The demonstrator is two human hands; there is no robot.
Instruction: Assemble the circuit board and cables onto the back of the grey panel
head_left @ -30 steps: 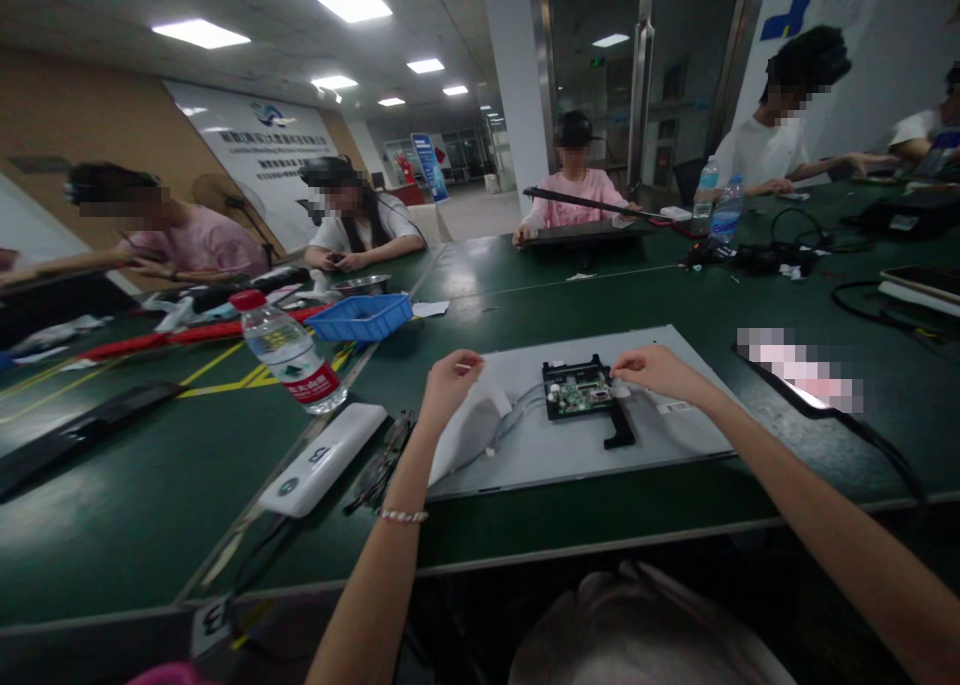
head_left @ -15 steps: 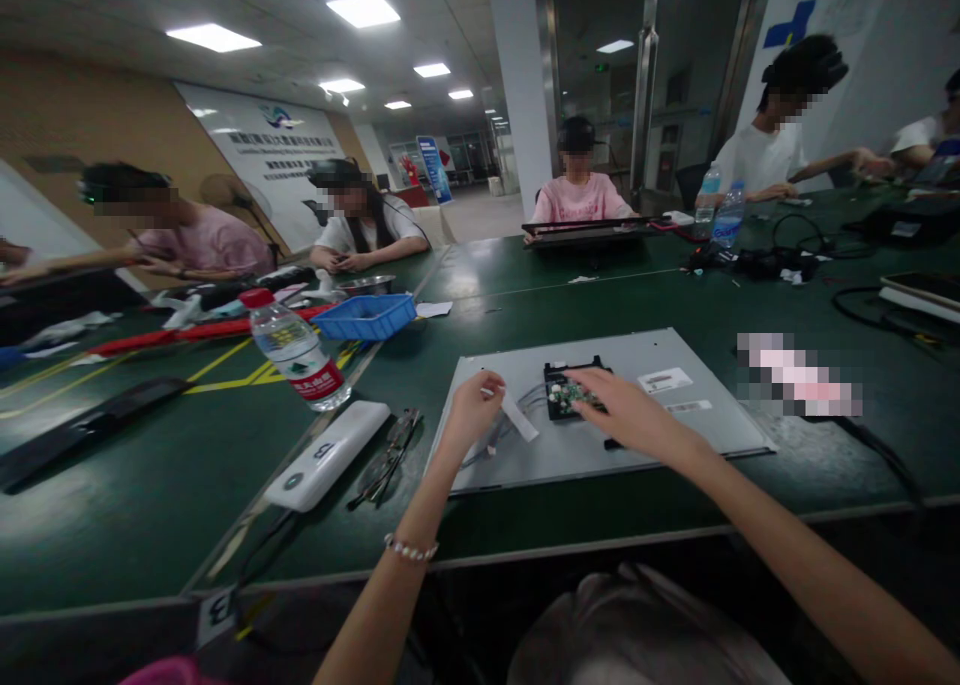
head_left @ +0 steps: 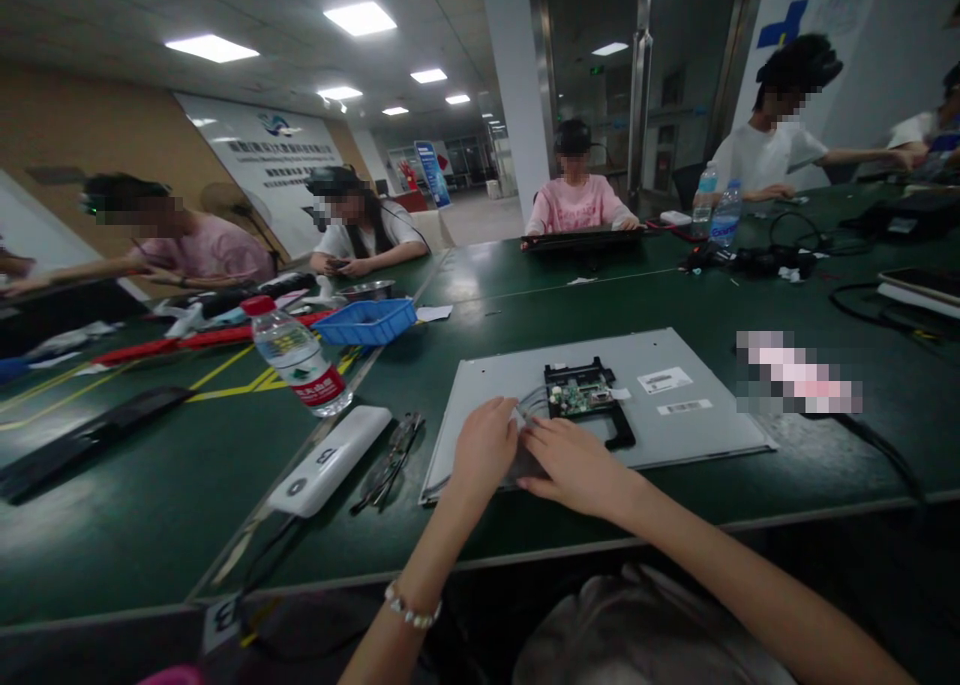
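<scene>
A grey metal panel (head_left: 697, 430) with paper labels lies flat on the table before me. On it sits a green circuit board (head_left: 577, 397) in a black bracket (head_left: 624, 427), and thin cables (head_left: 534, 401) run from its left side. My left hand (head_left: 486, 445) is closed at these cables, pinching a white strip (head_left: 518, 417) that is mostly hidden by the fingers. Close against it, my right hand (head_left: 577, 465) reaches in from the right, palm down over the panel's front part, fingers stretched out and thumb apart. Its fingertips are near the strip.
Left of the panel lie folded eyeglasses (head_left: 388, 463), a white power bank (head_left: 330, 462) and a water bottle (head_left: 300, 360). Behind them is a blue tray (head_left: 367, 323). A pixelated phone (head_left: 799, 373) with a cable lies at right. Several people sit around the table.
My right hand left the circuit board's right side, passed over the board, and came down beside my left hand. My left hand moved right and nearer me with the white strip.
</scene>
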